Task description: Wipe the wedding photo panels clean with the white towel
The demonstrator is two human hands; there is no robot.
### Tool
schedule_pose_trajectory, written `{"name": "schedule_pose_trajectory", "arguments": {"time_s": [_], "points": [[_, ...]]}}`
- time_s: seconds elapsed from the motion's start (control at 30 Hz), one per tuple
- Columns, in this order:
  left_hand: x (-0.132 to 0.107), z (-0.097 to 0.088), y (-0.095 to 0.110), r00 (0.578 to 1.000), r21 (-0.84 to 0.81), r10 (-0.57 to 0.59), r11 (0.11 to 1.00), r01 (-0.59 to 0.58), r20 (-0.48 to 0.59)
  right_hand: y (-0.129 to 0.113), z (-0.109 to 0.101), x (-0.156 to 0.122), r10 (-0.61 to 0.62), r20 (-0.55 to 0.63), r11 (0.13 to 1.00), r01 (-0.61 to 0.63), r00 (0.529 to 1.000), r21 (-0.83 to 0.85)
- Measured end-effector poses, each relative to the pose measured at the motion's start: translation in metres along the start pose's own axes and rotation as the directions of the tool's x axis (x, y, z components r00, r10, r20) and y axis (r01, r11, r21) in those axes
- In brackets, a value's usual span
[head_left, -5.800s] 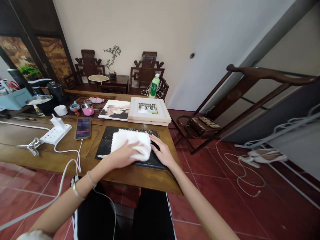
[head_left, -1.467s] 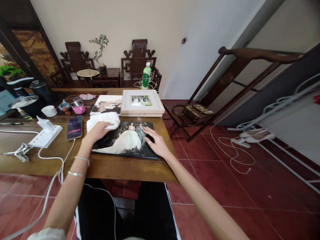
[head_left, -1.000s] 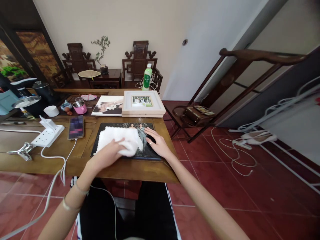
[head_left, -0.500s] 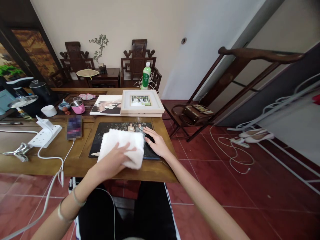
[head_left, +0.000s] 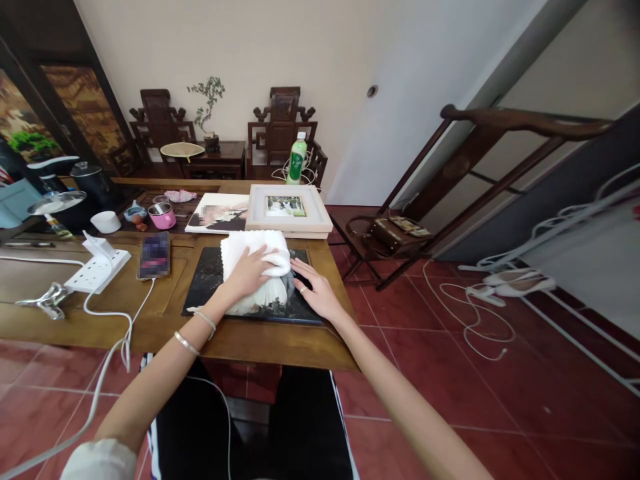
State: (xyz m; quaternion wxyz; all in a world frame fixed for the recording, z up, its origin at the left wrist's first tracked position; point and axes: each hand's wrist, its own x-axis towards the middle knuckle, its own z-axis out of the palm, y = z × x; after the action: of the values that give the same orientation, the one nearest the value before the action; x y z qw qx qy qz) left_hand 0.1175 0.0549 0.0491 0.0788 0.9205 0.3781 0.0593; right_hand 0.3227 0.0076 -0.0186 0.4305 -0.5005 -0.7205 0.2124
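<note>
A folded white cloth (head_left: pixel 276 249) lies over the upper middle of a dark glossy photo panel (head_left: pixel 203 283), hiding part of its picture. My left hand (head_left: pixel 250 270) presses down on the cloth and grips it with bent fingers. At the panel's right side, my right hand (head_left: pixel 316 291) rests flat, fingers stretched out, one wearing a ring. Its fingertips come close to the cloth's right edge. The panel lies flat near the front right corner of the wooden table (head_left: pixel 300 345).
Behind the panel are a pale picture frame (head_left: pixel 325 215) and a white-bordered photo print (head_left: pixel 205 225). Leftward lie a phone (head_left: pixel 154 257), a power strip (head_left: pixel 116 270) with cables, and a pink cup (head_left: pixel 163 217). A green bottle (head_left: pixel 296 162) stands behind the frame. A wooden chair (head_left: pixel 425 190) is at right.
My left hand has pushed the cloth away from me, from the panel's front edge to its far part. The panel's lower middle now shows. My right hand stays at the panel's right side.
</note>
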Motion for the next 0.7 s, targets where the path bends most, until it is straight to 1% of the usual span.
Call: {"name": "schedule_pose_trajectory", "arguments": {"time_s": [0.07,0.13,0.27,0.33,0.4,0.43,0.5,0.57,0.63,0.7], "points": [[0.0,0.002,0.004,1.0,0.025,0.015,1.0,-0.015,0.012,0.001,0.0,0.0,0.003,0.0,1.0,-0.003,1.0,0.003],[-0.011,0.002,0.014,0.998,0.045,0.038,0.998,-0.04,0.04,0.002,0.0,0.001,-0.001,0.001,1.0,0.001,1.0,0.002],[-0.054,-0.005,0.043,0.987,0.045,0.081,0.995,-0.088,0.136,0.002,-0.001,0.001,-0.029,-0.004,1.0,0.029,1.0,0.008],[-0.077,-0.009,0.059,0.975,0.029,0.124,0.991,-0.131,0.182,0.002,-0.001,0.001,-0.033,-0.003,0.999,0.033,0.999,0.019],[-0.094,-0.014,0.068,0.964,0.003,0.166,0.985,-0.17,0.208,0.002,-0.001,0.0,-0.035,0.001,0.999,0.035,0.999,0.03],[-0.099,-0.016,0.07,0.959,-0.011,0.183,0.983,-0.185,0.217,0.002,-0.002,0.0,-0.036,0.002,0.999,0.036,0.999,0.036],[-0.1,-0.019,0.067,0.956,-0.035,0.197,0.98,-0.194,0.219,0.002,-0.001,0.0,-0.032,-0.003,0.998,0.032,0.999,0.052],[-0.091,-0.02,0.056,0.964,-0.043,0.167,0.986,-0.162,0.205,0.001,-0.001,0.001,-0.001,-0.017,0.997,0.002,1.0,0.08],[-0.077,-0.021,0.043,0.977,-0.043,0.101,0.995,-0.095,0.185,0.0,-0.001,0.002,0.072,-0.033,0.987,-0.066,0.997,0.147],[-0.063,-0.019,0.035,0.982,-0.052,0.055,0.998,-0.047,0.178,-0.001,-0.001,0.004,0.179,-0.05,0.951,-0.16,0.983,0.265]]}}
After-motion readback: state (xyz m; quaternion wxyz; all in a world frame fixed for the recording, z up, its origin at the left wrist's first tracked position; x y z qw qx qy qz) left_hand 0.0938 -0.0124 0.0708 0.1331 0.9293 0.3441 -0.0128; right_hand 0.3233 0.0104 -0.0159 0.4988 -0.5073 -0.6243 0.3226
